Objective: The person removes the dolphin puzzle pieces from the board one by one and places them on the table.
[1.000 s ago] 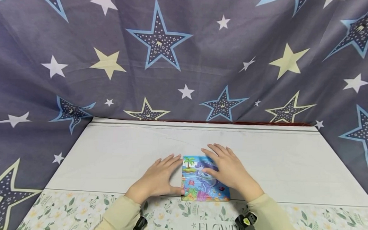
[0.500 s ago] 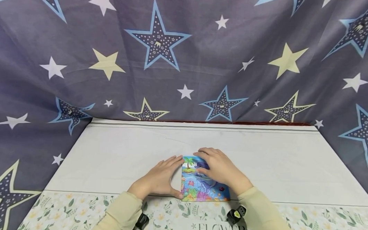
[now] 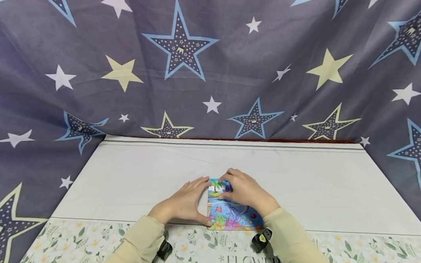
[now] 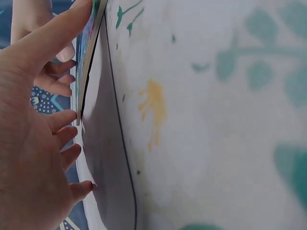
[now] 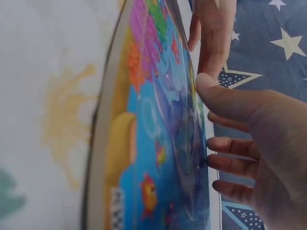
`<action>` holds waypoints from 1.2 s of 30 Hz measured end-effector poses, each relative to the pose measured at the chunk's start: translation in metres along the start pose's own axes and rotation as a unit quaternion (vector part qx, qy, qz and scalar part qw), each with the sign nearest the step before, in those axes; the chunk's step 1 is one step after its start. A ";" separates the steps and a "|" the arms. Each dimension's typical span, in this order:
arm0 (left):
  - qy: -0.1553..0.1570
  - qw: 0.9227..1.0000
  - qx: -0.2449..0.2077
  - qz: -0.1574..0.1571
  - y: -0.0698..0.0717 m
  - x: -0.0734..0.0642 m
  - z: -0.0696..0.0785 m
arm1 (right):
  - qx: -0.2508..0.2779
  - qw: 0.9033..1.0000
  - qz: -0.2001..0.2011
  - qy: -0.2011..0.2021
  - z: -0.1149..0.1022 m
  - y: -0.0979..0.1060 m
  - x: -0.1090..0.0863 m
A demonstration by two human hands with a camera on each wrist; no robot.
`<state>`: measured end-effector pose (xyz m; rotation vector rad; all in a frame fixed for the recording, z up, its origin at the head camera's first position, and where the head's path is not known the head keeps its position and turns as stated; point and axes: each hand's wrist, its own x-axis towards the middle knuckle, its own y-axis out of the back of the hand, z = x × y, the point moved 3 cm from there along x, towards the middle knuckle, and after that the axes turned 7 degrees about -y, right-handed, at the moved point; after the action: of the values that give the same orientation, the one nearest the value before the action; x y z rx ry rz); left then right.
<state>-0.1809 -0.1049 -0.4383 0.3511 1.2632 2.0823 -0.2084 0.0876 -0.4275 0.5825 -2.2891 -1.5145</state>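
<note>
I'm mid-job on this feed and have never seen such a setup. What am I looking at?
There's no machine: these are a person's bare left hand and right hand. The wide picture comes from a camera on the head, looking forward and down; the two tilted close-ups come from cameras on the wrists. On the table, covered in white with a floral strip nearest the person, lies a flat jigsaw puzzle showing a sea scene. A starry cloth hangs behind. The left hand rests along the puzzle's left edge; the right is over its upper part. I can't tell whether the right fingers pinch a piece.
</note>
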 end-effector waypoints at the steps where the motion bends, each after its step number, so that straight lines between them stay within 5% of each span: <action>1: 0.000 1.000 -0.002 0.002 0.000 0.000 0.000 | 0.004 1.000 -0.005 -0.004 0.000 0.000 0.001; 16: -0.001 1.000 -0.002 -0.006 -0.002 0.004 0.000 | 0.060 0.994 -0.059 -0.067 -0.003 -0.002 0.014; 36: 0.021 1.000 -0.003 -0.003 -0.004 0.004 -0.001 | 0.048 0.993 -0.080 -0.071 -0.012 -0.003 0.018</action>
<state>-0.1831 -0.1016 -0.4427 0.3025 1.2807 2.0973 -0.2171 0.0680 -0.4252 0.7211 -2.4880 -1.5699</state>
